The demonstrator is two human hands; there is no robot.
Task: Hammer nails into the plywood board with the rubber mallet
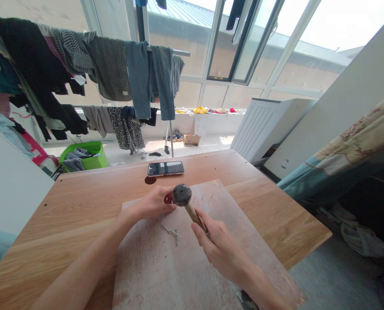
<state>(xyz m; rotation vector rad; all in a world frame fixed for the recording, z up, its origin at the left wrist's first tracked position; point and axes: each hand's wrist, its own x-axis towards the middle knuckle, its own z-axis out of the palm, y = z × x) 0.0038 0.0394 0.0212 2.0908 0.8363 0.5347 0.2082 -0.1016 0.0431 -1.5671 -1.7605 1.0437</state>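
My right hand (219,245) is closed round the wooden handle of a hammer (183,196), whose dark round head hangs over a worn pale board (153,267) lying on the wooden table (82,211). My left hand (155,201) rests on the board just left of the hammer head, fingers pinched on a small red thing I cannot make out. Several loose nails (171,231) lie on the board between my hands. More nails stand or lie near the board's far edge (208,196).
A phone (165,168) lies face up at the table's far edge, a dark round spot (150,180) beside it. Beyond stand a clothes rack (114,73) with hanging clothes, a green laundry basket (88,157), a white panel (263,125) and windows.
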